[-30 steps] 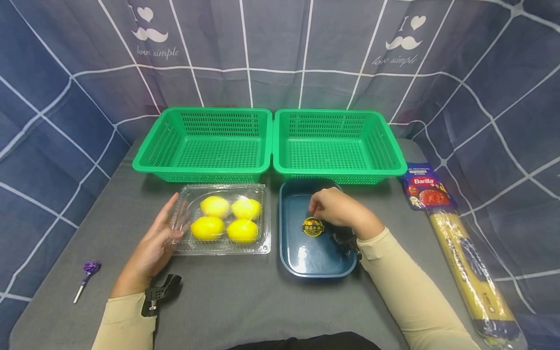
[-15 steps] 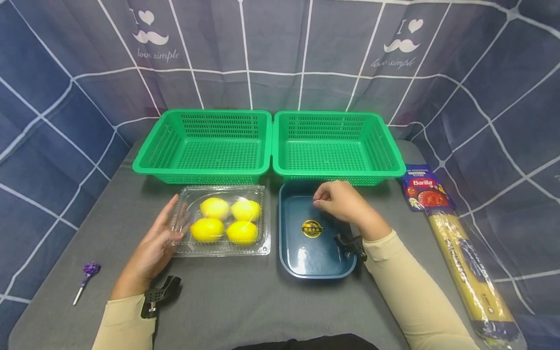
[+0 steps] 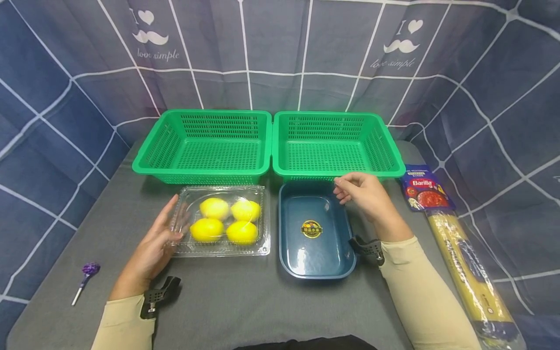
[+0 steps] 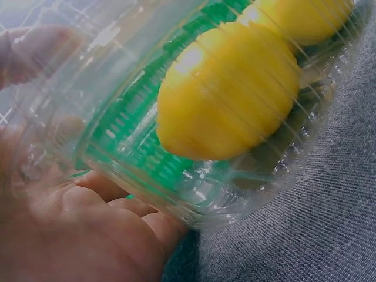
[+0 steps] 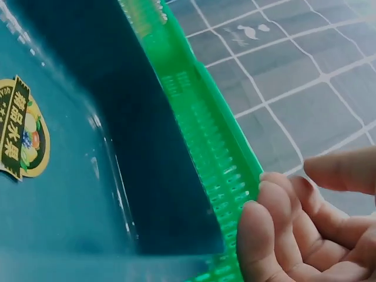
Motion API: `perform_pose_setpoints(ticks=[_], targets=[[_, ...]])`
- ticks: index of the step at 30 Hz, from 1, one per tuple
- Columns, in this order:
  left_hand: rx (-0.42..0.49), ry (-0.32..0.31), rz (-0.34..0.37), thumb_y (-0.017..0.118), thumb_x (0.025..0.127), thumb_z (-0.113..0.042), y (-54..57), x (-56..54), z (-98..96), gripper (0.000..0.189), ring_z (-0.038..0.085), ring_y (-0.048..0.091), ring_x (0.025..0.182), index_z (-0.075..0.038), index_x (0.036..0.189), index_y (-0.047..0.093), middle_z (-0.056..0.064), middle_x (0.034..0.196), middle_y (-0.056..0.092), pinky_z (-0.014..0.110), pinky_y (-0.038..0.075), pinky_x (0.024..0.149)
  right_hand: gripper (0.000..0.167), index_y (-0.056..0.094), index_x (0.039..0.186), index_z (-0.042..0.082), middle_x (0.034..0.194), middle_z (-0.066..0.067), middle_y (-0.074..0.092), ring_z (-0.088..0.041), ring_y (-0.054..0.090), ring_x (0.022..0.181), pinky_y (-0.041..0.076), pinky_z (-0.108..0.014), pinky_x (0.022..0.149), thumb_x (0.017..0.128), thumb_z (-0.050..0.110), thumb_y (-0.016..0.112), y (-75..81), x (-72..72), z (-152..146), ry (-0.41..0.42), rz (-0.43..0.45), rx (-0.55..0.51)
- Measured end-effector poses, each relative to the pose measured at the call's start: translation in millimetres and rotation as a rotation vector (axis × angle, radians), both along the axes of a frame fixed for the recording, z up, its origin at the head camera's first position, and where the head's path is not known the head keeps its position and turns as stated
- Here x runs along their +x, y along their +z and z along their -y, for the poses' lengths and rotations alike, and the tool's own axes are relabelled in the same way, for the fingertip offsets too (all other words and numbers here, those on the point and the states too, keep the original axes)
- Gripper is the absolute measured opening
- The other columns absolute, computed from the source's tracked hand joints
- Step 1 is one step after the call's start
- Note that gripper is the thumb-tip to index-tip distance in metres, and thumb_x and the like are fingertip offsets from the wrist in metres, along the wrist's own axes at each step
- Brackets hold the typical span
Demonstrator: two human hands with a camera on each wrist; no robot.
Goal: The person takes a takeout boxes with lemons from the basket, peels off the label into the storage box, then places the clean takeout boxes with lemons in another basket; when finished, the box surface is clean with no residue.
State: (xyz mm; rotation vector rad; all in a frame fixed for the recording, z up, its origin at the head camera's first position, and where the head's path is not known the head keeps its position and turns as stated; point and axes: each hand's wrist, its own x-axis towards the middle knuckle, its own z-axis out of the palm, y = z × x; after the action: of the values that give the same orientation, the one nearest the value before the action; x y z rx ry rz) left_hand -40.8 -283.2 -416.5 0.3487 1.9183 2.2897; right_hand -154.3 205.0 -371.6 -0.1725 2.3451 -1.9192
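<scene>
Gridded backdrop (image 3: pixel 277 39): blue-grey cloth, behind the grey surface (image 3: pixel 245 301).
Green baskets (image 3: pixel 201 171): end to end along the back.
Blue tray (image 3: pixel 302 260): long axis away from the person, far rim near a basket.
Clear box (image 3: pixel 218 251): just left of the tray, long axis left to right; surface stretches before its near edge.
Left hand (image 3: pixel 152 250): fingers apart, against the box's left end.
Right hand (image 3: pixel 367 198): fingers together, loosely curled, beside the tray's far right corner.
Lemons (image 3: pixel 207 229): four, inside the box.
</scene>
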Motion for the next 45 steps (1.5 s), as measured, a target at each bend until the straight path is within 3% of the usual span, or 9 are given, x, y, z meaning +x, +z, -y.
perform_pose_setpoints(ticks=[4,7,10,15,23,28,34,40,45], targets=[[-0.020,-0.001,0.006,0.031,0.093,0.018,1.4,-1.1,0.3,0.092,0.043,0.000,0.157,-0.022,0.171,0.004,0.022,0.173,-0.008,0.031,0.027,0.120,0.024,0.061,0.108,-0.019,0.083,-0.012,0.070,-0.019,0.069,0.072,0.062,-0.030,0.066,0.106,0.005,0.061,-11.0,0.7,-11.2,-0.045,0.045,-0.224],[-0.041,-0.001,0.015,0.032,0.094,0.017,2.8,-1.3,0.4,0.091,0.042,0.000,0.157,-0.022,0.171,0.003,0.021,0.173,-0.007,0.032,0.026,0.121,0.015,0.064,0.103,-0.011,0.082,-0.009,0.069,-0.017,0.067,0.071,0.061,-0.029,0.066,0.107,0.002,0.058,-17.8,2.0,-18.7,-0.070,0.096,-0.362],[-0.056,-0.003,0.021,0.032,0.095,0.016,3.8,-0.7,0.7,0.091,0.043,0.001,0.157,-0.023,0.171,0.004,0.020,0.174,-0.006,0.034,0.025,0.122,0.015,0.068,0.100,-0.004,0.082,-0.009,0.070,-0.017,0.067,0.071,0.060,-0.029,0.067,0.108,0.001,0.056,-22.6,2.6,-25.1,-0.089,0.144,-0.466],[-0.043,-0.008,0.008,0.032,0.095,0.016,2.0,-0.1,1.7,0.090,0.043,0.002,0.157,-0.023,0.171,0.004,0.021,0.173,-0.006,0.033,0.025,0.122,0.019,0.069,0.098,-0.003,0.083,-0.010,0.071,-0.018,0.066,0.073,0.059,-0.028,0.070,0.109,0.004,0.055,-25.2,3.5,-30.8,-0.129,0.184,-0.612],[-0.018,-0.012,-0.027,0.030,0.094,0.018,-1.4,-1.6,1.8,0.089,0.041,0.005,0.157,-0.021,0.171,0.006,0.024,0.172,-0.005,0.030,0.028,0.120,0.018,0.065,0.098,-0.001,0.090,-0.011,0.066,-0.021,0.064,0.081,0.058,-0.030,0.076,0.110,0.006,0.054,-26.3,2.7,-30.2,-0.252,0.257,-0.804],[-0.013,-0.005,-0.019,0.030,0.095,0.017,-1.3,-1.9,1.7,0.089,0.041,0.006,0.157,-0.021,0.171,0.006,0.024,0.172,-0.004,0.031,0.028,0.121,0.012,0.057,0.110,-0.004,0.100,-0.013,0.062,-0.022,0.063,0.090,0.058,-0.031,0.088,0.110,0.008,0.054,-26.0,0.4,-32.7,-0.316,0.331,-0.905],[-0.006,-0.004,-0.033,0.028,0.095,0.018,-2.6,-3.0,1.6,0.088,0.041,0.006,0.157,-0.020,0.171,0.005,0.024,0.172,-0.005,0.030,0.030,0.120,0.020,0.048,0.124,-0.003,0.114,-0.016,0.053,-0.024,0.059,0.105,0.052,-0.034,0.104,0.109,0.006,0.057,-20.9,-3.1,-35.5,-0.381,0.402,-1.063],[-0.011,-0.016,-0.030,0.029,0.095,0.018,-1.4,-12.3,-3.2,0.089,0.041,0.005,0.157,-0.020,0.171,0.004,0.020,0.174,-0.003,0.031,0.028,0.121,0.017,0.046,0.123,0.000,0.118,-0.017,0.050,-0.027,0.060,0.108,0.049,-0.035,0.107,0.108,0.003,0.055,-15.8,-5.7,-43.6,-0.387,0.393,-1.267],[-0.023,-0.018,-0.042,0.029,0.094,0.019,-6.3,-2.2,1.2,0.090,0.029,0.018,0.157,-0.020,0.171,0.004,0.022,0.173,-0.003,0.025,0.033,0.117,0.025,0.043,0.130,0.003,0.125,-0.014,0.048,-0.026,0.059,0.114,0.048,-0.035,0.109,0.108,0.002,0.054,-23.1,-2.7,-38.3,-0.396,0.419,-1.306]])
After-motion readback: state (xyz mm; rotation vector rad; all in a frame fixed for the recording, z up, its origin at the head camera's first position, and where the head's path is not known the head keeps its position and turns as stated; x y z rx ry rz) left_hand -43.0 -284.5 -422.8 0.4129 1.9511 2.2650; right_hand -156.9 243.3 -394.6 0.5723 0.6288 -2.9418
